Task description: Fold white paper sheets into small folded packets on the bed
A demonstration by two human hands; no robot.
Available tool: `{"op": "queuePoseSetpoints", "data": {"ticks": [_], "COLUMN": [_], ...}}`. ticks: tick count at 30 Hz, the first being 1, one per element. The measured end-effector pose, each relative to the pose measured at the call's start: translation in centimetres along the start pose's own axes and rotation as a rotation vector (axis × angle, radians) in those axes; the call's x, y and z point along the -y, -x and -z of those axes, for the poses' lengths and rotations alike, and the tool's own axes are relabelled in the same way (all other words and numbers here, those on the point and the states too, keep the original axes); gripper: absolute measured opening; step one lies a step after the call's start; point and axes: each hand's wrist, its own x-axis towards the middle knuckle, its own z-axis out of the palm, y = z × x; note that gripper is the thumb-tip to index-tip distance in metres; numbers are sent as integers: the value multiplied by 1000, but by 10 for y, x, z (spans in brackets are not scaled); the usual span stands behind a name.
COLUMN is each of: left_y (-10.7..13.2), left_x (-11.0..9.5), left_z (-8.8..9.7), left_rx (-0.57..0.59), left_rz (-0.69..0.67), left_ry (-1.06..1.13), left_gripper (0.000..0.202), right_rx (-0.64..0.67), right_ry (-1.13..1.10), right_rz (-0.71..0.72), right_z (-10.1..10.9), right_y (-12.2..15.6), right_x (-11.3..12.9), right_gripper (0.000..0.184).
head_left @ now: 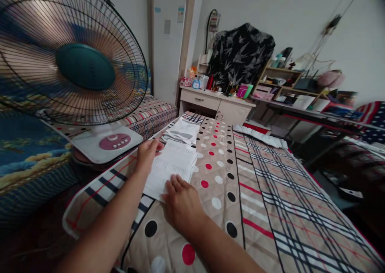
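A stack of printed white papers (pixel 173 160) lies on the patterned bedcover. At the stack's far left edge, my left hand (pixel 146 156) has its thumb and fingers closed on the paper's border; the fingertips are partly hidden. My right hand (pixel 183 203) rests palm down on the near right corner, its fingers lying together on the top sheet. Just beyond this stack sits a second loose pile of papers (pixel 183 129), with a grey printed patch on its top sheet. Neither hand touches that pile.
A large fan (pixel 86 66) stands close on the left, its base (pixel 105 142) beside the bedcover (pixel 258 176). Behind are a dresser (pixel 200 99) crowded with small items and a dark patterned cloth (pixel 242 54). A cluttered shelf (pixel 282 70) is at right.
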Motion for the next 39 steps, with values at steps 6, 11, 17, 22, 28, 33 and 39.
{"op": "queuePoseSetpoints", "data": {"ticks": [6,11,17,22,28,33,39], "left_y": [5,5,7,7,2,-2,-1], "left_x": [-4,-5,-8,-11,-16,-18,-17], "left_z": [2,1,1,2,11,17,15], "left_rx": [22,18,-5,-31,-90,-176,-203], "left_rz": [40,57,48,32,11,-26,-41], "left_ry": [33,69,93,117,198,283,264], "left_gripper": [42,40,37,36,34,29,29], "right_rx": [-18,-42,-76,-41,-25,-227,-608], "right_ry": [-70,-47,70,54,-46,-285,-991], "right_rz": [-41,-3,64,79,-147,-405,-629], "right_z": [13,9,-6,-8,6,15,4], "right_y": [2,-1,0,2,1,4,1], "right_x": [3,-1,-6,-5,-5,-22,-55], "right_gripper": [34,27,29,24,18,26,16]}}
